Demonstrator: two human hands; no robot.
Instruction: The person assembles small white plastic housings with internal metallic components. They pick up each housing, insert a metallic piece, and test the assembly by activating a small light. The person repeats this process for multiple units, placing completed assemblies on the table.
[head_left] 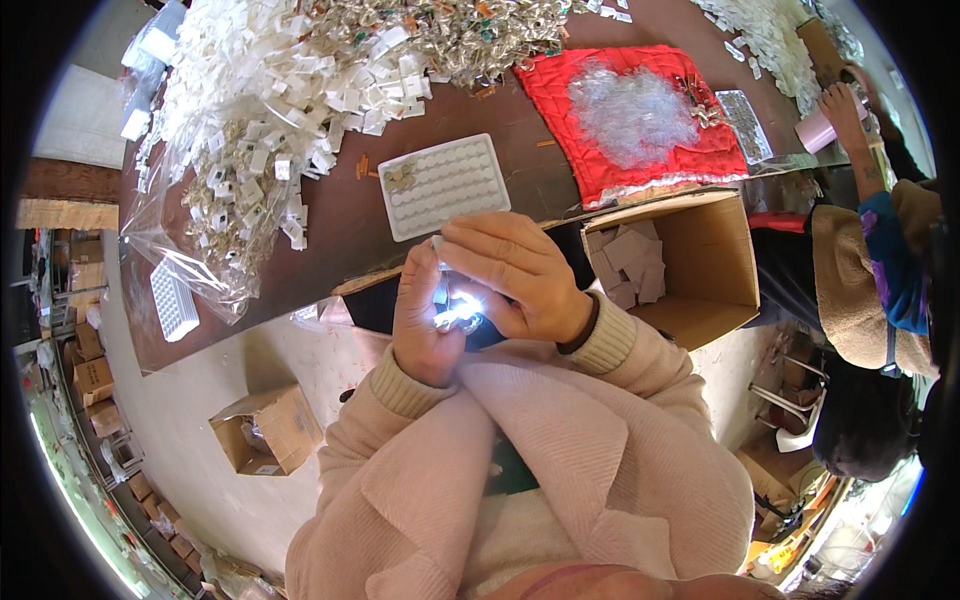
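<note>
Both my hands meet in front of my chest, just off the table's near edge, around a small glowing light. Its glare washes out its shape, and fingers cover much of it. My left hand is closed on it from the left, thumb and fingers pointing up. My right hand closes over it from the right, fingertips meeting the left ones at a small pale part. Just beyond my hands lies a white tray with rows of hollows; a few small round pieces sit at its left end.
Heaps of white plastic pieces and shiny small parts cover the far table. Clear strips lie on a red cloth. An open cardboard box adjoins my right arm; another box stands on the floor. Someone's hand works at far right.
</note>
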